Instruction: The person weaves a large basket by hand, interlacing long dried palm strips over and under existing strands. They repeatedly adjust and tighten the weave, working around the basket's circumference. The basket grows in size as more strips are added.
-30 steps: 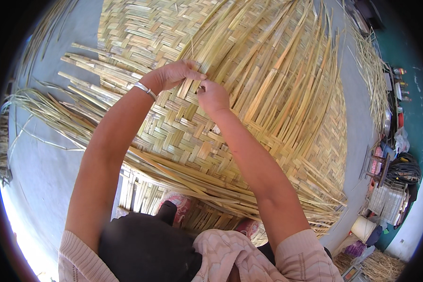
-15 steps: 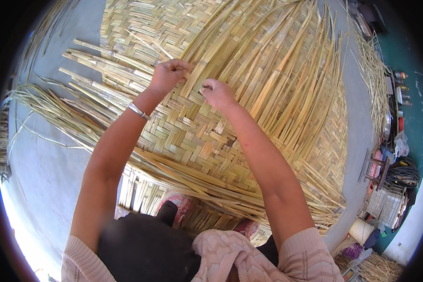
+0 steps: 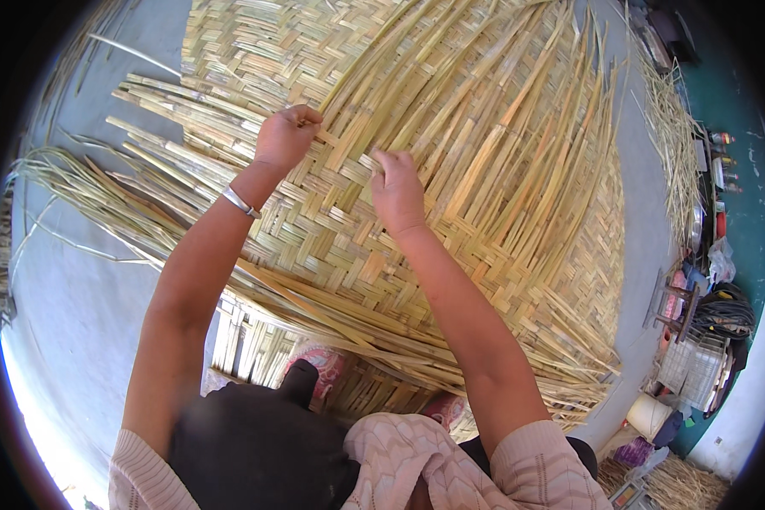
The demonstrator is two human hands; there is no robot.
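A large mat [image 3: 340, 246] of flat, split cane-like strips in a zigzag weave spreads out in front of me. My left hand [image 3: 286, 138], with a silver bracelet on its wrist, pinches a strip at the weave's working edge. Just to the right and a little nearer, the fingers of my right hand [image 3: 397, 187] are closed on the pale end of a strip [image 3: 368, 160]. Long unwoven strips [image 3: 501, 140] fan away to the far right over the mat. Fingertip contact is partly hidden on both hands.
Thicker strip ends [image 3: 157, 98] stick out past the mat's left edge, above a loose green-yellow bundle [image 3: 76, 191]. More strips [image 3: 357, 336] lie along the near edge by my shoes. A wire rack [image 3: 693, 370] and coiled black cable [image 3: 722, 310] stand along the right wall.
My left hand has moved slightly left and my right hand has shifted a little with its fingers stretched farther forward. A pale strip end now juts beyond the mat's far-left edge.
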